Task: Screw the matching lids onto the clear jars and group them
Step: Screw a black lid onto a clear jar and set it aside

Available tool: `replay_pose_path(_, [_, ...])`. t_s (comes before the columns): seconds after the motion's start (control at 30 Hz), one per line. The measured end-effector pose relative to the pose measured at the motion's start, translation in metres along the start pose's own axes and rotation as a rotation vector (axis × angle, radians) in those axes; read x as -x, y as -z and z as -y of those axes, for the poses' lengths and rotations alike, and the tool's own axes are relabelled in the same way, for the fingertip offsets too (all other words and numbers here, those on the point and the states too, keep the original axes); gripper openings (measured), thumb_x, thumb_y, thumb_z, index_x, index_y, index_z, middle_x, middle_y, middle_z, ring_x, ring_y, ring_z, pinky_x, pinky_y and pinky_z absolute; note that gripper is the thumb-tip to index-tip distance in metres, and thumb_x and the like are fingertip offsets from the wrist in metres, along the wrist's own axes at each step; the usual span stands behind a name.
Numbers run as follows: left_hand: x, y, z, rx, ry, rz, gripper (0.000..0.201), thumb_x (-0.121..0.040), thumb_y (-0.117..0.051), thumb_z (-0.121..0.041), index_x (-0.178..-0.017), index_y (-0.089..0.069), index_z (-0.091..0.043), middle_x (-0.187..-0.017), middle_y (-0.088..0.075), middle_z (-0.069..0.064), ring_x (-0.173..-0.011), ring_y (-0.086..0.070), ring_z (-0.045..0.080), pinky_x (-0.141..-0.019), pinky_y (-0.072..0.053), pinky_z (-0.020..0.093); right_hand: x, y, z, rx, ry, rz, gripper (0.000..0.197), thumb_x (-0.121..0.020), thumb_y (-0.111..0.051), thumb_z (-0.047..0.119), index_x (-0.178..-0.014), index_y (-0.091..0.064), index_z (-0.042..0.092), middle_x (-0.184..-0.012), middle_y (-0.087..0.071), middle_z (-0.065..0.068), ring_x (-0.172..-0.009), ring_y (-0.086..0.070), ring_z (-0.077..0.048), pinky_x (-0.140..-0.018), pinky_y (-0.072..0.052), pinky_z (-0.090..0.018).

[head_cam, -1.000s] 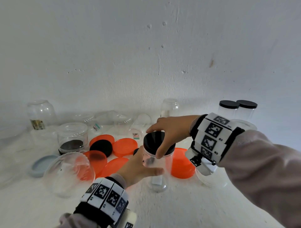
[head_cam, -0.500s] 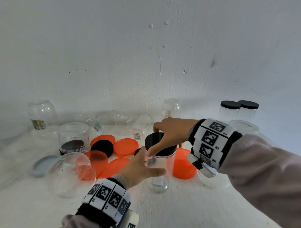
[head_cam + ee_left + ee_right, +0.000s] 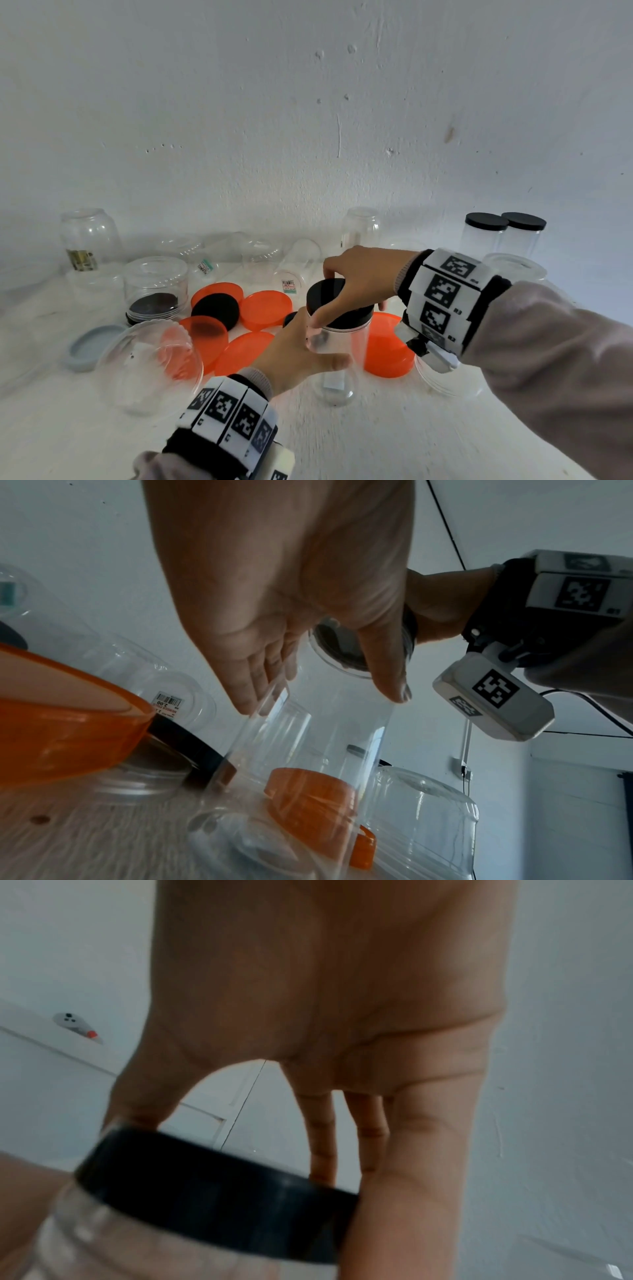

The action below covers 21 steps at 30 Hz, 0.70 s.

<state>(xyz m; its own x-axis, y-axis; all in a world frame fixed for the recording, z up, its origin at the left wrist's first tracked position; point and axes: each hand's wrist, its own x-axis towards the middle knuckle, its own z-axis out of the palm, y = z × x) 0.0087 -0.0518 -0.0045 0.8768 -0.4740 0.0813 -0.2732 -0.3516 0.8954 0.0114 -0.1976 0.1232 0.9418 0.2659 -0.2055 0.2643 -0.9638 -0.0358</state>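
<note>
**Black lid gripped on a clear jar held at the middle of the table**

A tall clear jar [image 3: 342,356] is stood upright on the white table [image 3: 394,442], near the middle of the scene. Its side is clasped by the left hand [image 3: 294,356], whose grip is closed round the clear wall with the thumb laid across the near face. The black lid [image 3: 329,298] is seated on the jar's mouth and is pinched at its rim by the right hand [image 3: 359,281], thumb on the near edge and fingers curled over the far edge.

Loose orange lids [image 3: 265,308] are scattered flat to the left of the jar, and one more orange lid [image 3: 387,346] is seen just behind it to the right. A loose black lid [image 3: 215,310] is lain among the orange ones. At the far right, two capped jars [image 3: 503,236] with black lids are stood side by side by the wall. Open clear jars [image 3: 156,284] are gathered on the left and far side.
</note>
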Motion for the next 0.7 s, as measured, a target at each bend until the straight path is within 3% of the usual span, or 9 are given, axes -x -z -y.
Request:
replay_pose_path(0.07, [-0.001, 0.0, 0.0, -0.008, 0.005, 0.002, 0.087, -0.066, -0.082, -0.044, -0.138, -0.036, -0.032, -0.134, -0.049, -0.017, -0.128, -0.043, 0.006, -0.106, -0.035, 0.029, 0.0, -0.001, 0.0, 0.027, -0.016, -0.001, 0.079, -0.061, -0.058, 0.083, -0.114, -0.048, 0.025, -0.095, -0.051, 0.009, -0.064, -0.055, -0.007, -0.054, -0.041, -0.024])
replay_pose_path(0.17, [0.0, -0.001, -0.001, 0.014, -0.009, 0.01, 0.09, -0.066, -0.082, -0.041, -0.14, -0.031, -0.033, -0.137, -0.048, -0.018, -0.129, -0.042, 0.005, -0.109, -0.034, 0.03, 0.001, 0.003, -0.004, 0.009, 0.033, 0.087, 0.085, -0.063, -0.065, 0.075, -0.133, -0.04, 0.035, -0.118, -0.045, 0.011, -0.101, -0.055, -0.016, -0.081, -0.049, -0.032])
replay_pose_path(0.23, [0.001, -0.001, -0.002, 0.014, -0.025, 0.005, 0.091, -0.064, -0.082, -0.043, -0.138, -0.029, -0.036, -0.138, -0.047, -0.018, -0.129, -0.042, 0.004, -0.111, -0.033, 0.03, 0.003, 0.006, -0.005, -0.005, 0.082, 0.116, 0.084, -0.065, -0.072, 0.065, -0.137, -0.036, 0.042, -0.119, -0.039, 0.013, -0.113, -0.048, -0.016, -0.091, -0.047, -0.035])
replay_pose_path(0.3, [0.0, -0.002, -0.003, 0.018, -0.027, 0.0, 0.088, -0.065, -0.082, -0.043, -0.134, -0.029, -0.04, -0.137, -0.047, -0.018, -0.128, -0.042, 0.003, -0.111, -0.033, 0.029, 0.002, 0.006, -0.005, -0.022, 0.099, 0.09, 0.079, -0.065, -0.074, 0.062, -0.134, -0.04, 0.043, -0.117, -0.043, 0.014, -0.111, -0.05, -0.015, -0.089, -0.048, -0.034])
replay_pose_path(0.4, [0.001, -0.002, -0.002, 0.01, -0.016, -0.006, 0.084, -0.065, -0.081, -0.043, -0.132, -0.03, -0.04, -0.135, -0.048, -0.018, -0.127, -0.042, 0.003, -0.106, -0.034, 0.026, -0.001, 0.003, -0.005, -0.032, 0.071, 0.061, 0.077, -0.06, -0.071, 0.072, -0.125, -0.045, 0.039, -0.114, -0.049, 0.009, -0.098, -0.061, -0.017, -0.082, -0.054, -0.035])
replay_pose_path(0.47, [0.001, -0.002, -0.001, 0.002, -0.005, -0.014, 0.08, -0.066, -0.082, -0.042, -0.13, -0.034, -0.038, -0.132, -0.05, -0.018, -0.125, -0.044, 0.005, -0.101, -0.034, 0.024, -0.002, -0.001, -0.003, -0.034, 0.039, 0.043, 0.076, -0.06, -0.068, 0.075, -0.121, -0.046, 0.035, -0.105, -0.05, 0.007, -0.082, -0.062, -0.014, -0.068, -0.055, -0.03])
replay_pose_path(0.53, [0.002, -0.002, -0.002, -0.007, 0.006, -0.016, 0.082, -0.067, -0.081, -0.041, -0.135, -0.036, -0.033, -0.132, -0.05, -0.016, -0.125, -0.044, 0.006, -0.103, -0.035, 0.027, -0.002, -0.004, 0.001, -0.006, 0.017, 0.019, 0.075, -0.063, -0.063, 0.078, -0.12, -0.044, 0.032, -0.1, -0.048, 0.008, -0.073, -0.054, -0.009, -0.058, -0.046, -0.026])
replay_pose_path(0.6, [0.002, -0.001, -0.003, 0.001, 0.005, -0.009, 0.085, -0.068, -0.082, -0.039, -0.138, -0.035, -0.031, -0.134, -0.049, -0.016, -0.126, -0.043, 0.006, -0.107, -0.035, 0.03, -0.002, -0.003, 0.002, 0.021, 0.017, 0.04, 0.078, -0.065, -0.061, 0.078, -0.125, -0.043, 0.032, -0.107, -0.048, 0.006, -0.081, -0.053, -0.011, -0.066, -0.046, -0.027])
replay_pose_path(0.7, [0.002, -0.002, -0.004, 0.039, -0.011, 0.008, 0.084, -0.072, -0.082, -0.03, -0.138, -0.03, -0.033, -0.138, -0.046, -0.017, -0.128, -0.042, 0.002, -0.106, -0.036, 0.02, -0.001, 0.008, -0.001, 0.025, 0.054, 0.159, 0.083, -0.066, -0.07, 0.066, -0.137, -0.035, 0.04, -0.12, -0.043, 0.009, -0.107, -0.055, -0.02, -0.089, -0.049, -0.036])
